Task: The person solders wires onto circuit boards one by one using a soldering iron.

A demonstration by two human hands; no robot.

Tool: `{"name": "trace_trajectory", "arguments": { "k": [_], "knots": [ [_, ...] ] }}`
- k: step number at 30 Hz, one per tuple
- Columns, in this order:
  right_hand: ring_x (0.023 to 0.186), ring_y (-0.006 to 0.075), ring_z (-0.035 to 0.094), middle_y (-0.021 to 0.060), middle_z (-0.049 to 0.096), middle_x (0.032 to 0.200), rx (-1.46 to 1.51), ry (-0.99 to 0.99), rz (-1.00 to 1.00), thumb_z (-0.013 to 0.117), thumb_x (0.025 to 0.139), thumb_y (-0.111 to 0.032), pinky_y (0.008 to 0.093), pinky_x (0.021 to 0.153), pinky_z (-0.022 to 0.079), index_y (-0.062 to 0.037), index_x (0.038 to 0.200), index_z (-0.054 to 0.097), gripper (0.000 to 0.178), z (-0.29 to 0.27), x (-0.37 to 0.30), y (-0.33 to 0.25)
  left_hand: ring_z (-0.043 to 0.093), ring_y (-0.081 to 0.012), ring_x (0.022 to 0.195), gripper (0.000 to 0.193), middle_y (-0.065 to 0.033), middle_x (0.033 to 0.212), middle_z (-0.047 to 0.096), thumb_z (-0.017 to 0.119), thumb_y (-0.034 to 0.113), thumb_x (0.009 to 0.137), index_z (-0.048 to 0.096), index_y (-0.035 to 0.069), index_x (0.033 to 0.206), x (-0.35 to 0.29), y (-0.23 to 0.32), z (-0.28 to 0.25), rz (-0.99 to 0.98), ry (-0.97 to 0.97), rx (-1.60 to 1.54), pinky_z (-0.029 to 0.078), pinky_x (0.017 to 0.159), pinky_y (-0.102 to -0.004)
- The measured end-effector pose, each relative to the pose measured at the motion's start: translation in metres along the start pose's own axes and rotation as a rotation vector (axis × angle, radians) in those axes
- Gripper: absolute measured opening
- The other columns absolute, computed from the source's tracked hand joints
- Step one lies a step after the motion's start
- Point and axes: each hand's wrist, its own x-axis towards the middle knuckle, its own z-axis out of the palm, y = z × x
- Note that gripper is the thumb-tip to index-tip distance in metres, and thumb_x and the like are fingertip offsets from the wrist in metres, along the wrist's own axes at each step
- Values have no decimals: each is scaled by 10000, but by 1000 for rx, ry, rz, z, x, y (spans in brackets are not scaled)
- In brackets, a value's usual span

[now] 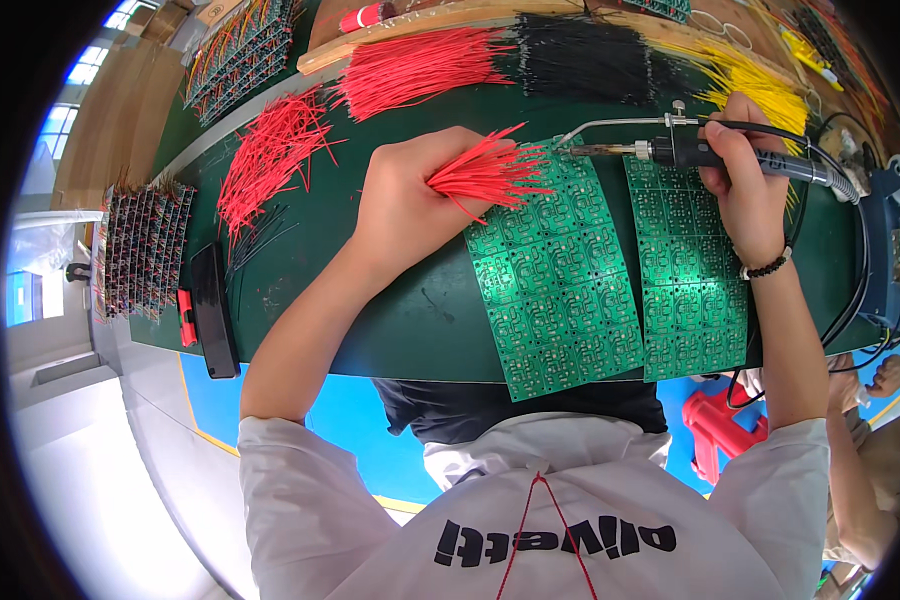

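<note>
two panels of green circuitry lie side by side on my dark green table (400, 335), the left panel (555, 290) with its near edge reaching the table's front rim, the right panel (692, 300) alongside, a narrow gap between them. i take it they lie flat and close so either is in easy reach.

my left grip (405, 195) is clamped on a bundle of red wires (490, 178), the ends fanning over the left panel's far corner. it holds them in the fist, i judge, so that one end can be offered at a time. my right grip (742, 170) is closed around a soldering iron (700, 152) like a pen, its tip pointing left to that same far edge; a thin metal tube (610, 123) runs above it, probably to feed solder to the tip. whether tip, wire and board touch, i cannot tell.

beyond them, red strands (425, 72), black strands (582, 60) and yellow strands (760, 85) lie sorted by colour near a wooden strip (370, 42), seemingly to make picking simple. a loose red heap (275, 150) sits nearer my left arm.
</note>
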Motion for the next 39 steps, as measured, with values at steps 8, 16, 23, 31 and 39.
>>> {"name": "trace_trajectory", "arguments": {
  "k": [8,16,23,31,39],
  "knots": [
    [459,17,328,-19,418,681,-18,16,42,546,728,-173,141,379,257,-113,665,370,196,3,-3,-2,585,-177,870,110,-136,880,615,605,-7,700,541,-30,787,-1,0,1,-31,5,-16,434,810,-292],
    [440,21,334,-13,426,671,-18,-13,30,541,728,-178,147,366,243,-112,663,367,197,3,-3,-1,581,-183,888,117,-124,875,612,602,-11,699,543,-32,798,-1,1,-1,-32,-8,11,463,756,-272],
    [429,14,352,-29,420,614,-30,5,15,552,727,-188,145,365,247,-113,631,365,223,6,-3,-4,585,-167,863,124,-134,901,611,600,-8,696,539,-39,800,0,0,-1,-32,-19,17,470,741,-265],
    [422,10,369,-43,418,575,6,8,-12,565,725,-198,150,364,251,-107,599,364,253,5,-2,-4,594,-179,858,115,-133,863,615,602,-8,694,538,-36,785,-1,1,-1,-20,-3,12,472,724,-260],
    [428,19,374,-28,421,582,-7,-37,-45,563,722,-184,162,373,260,-94,600,360,254,5,-2,-3,595,-188,864,117,-124,847,616,603,-4,697,538,-37,789,-1,-1,-1,-6,2,35,473,723,-260]
  ]
}}
